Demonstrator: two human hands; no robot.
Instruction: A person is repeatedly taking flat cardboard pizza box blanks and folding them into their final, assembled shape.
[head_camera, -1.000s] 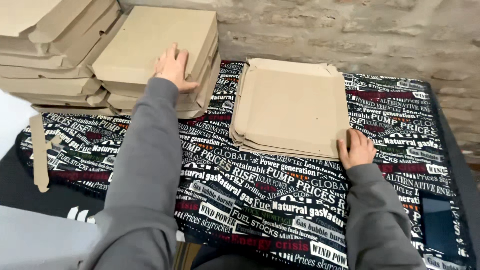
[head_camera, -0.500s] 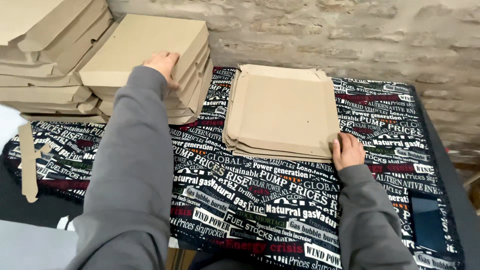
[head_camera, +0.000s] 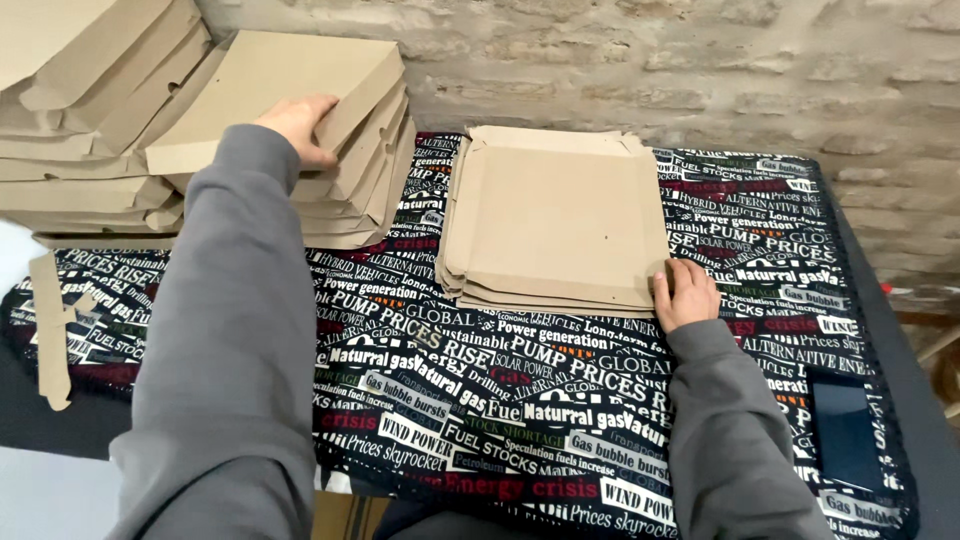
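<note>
My left hand (head_camera: 298, 126) reaches far left and grips the near edge of the top folded cardboard box (head_camera: 275, 85) on a leaning stack. My right hand (head_camera: 686, 292) rests with fingers curled on the near right corner of a pile of flat cardboard box blanks (head_camera: 555, 215) lying in the middle of the table. Both arms are in grey sleeves. The table is covered with a black cloth (head_camera: 520, 400) printed with white and red lettering.
A second, taller stack of folded cardboard boxes (head_camera: 70, 110) stands at the far left. A loose cardboard strip (head_camera: 50, 330) lies at the table's left edge. A rough brick wall (head_camera: 700, 70) runs behind the table. A dark flat device (head_camera: 845, 435) lies at the right front.
My left hand has slid from the top face of the left stack to the near edge of its top box and closed on it. The right hand stays at the blanks' corner.
</note>
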